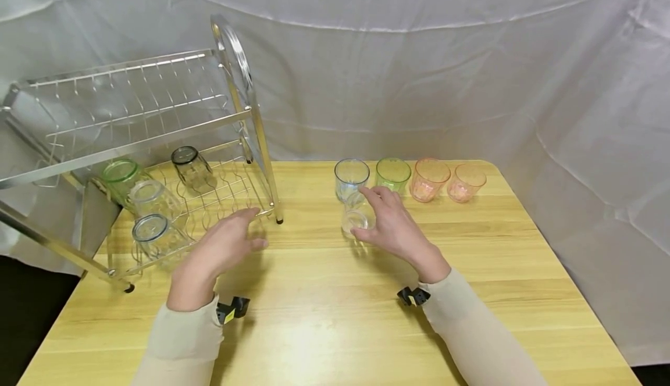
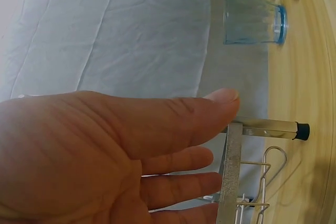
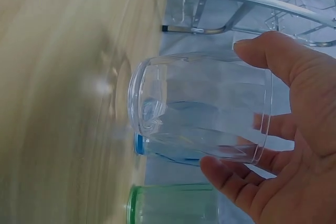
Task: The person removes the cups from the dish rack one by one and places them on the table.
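A clear glass (image 3: 199, 108) stands mouth up, right at the tabletop, in front of the blue glass (image 1: 352, 179). My right hand (image 1: 396, 226) holds it near the rim, thumb on one side and fingers (image 3: 228, 179) on the other. Over the table by the rack's lower front corner is my left hand (image 1: 222, 249), its fingers (image 2: 181, 187) extended and thumb apart, holding nothing. In the left wrist view those fingers overlap the metal dish rack (image 2: 229, 177).
Right of the blue glass stand a green glass (image 1: 394, 175), a pink glass (image 1: 430, 179) and a smaller pink glass (image 1: 466, 182). On the rack's lower tier, green (image 1: 121, 178), clear (image 1: 154, 200), blue (image 1: 159, 236) and dark grey (image 1: 193, 168) glasses sit upside down. A grey-white curtain (image 1: 392, 84) hangs behind.
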The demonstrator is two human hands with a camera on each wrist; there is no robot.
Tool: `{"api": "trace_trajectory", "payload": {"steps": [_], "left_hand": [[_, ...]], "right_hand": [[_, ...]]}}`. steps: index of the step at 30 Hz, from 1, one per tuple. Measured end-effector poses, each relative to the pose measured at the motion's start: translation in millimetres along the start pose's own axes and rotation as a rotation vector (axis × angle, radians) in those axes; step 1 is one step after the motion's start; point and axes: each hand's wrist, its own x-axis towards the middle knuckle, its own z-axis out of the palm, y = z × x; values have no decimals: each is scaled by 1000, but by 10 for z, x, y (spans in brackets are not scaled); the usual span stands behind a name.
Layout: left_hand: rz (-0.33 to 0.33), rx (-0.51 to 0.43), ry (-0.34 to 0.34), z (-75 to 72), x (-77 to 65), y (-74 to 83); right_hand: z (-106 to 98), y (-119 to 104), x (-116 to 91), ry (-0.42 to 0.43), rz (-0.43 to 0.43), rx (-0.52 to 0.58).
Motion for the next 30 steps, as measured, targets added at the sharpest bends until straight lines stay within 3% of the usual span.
{"api": "trace_trajectory", "payload": {"steps": [7, 15, 30], "left_hand": [[0, 4, -50, 32, 25, 5], [2, 23, -38, 26, 15, 5], [11, 41, -29, 31, 14, 9]], "right_hand": [[-7, 33, 88, -51, 27, -43], [-65, -2, 239, -141, -20, -107], [-126, -31, 397, -257, 24, -164]]}}
